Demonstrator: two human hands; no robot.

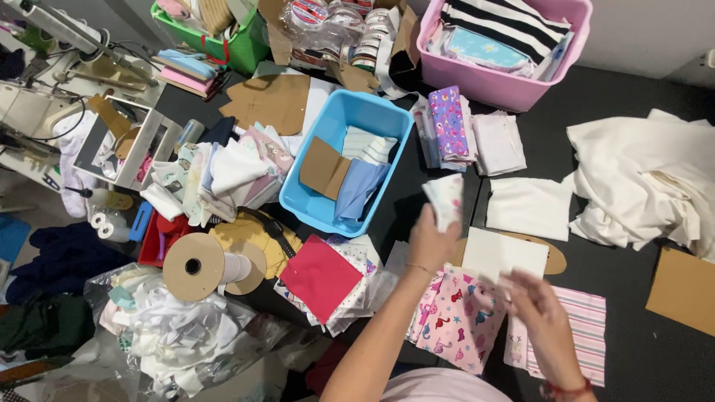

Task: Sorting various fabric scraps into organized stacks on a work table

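Gripping a folded white cloth (445,199), left hand (430,242); right hand (538,313) fingers spread, blue bin (328,130) beside

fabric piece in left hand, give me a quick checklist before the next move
1. Left hand grip on the white printed fabric piece: ok, pinched and lifted.
2. Right hand free: cannot tell, blurred.
3. Pink printed fabric lying flat: ok.
4. White square reachable: ok, beside the right hand.
5. Blue bin open: ok, partly filled.
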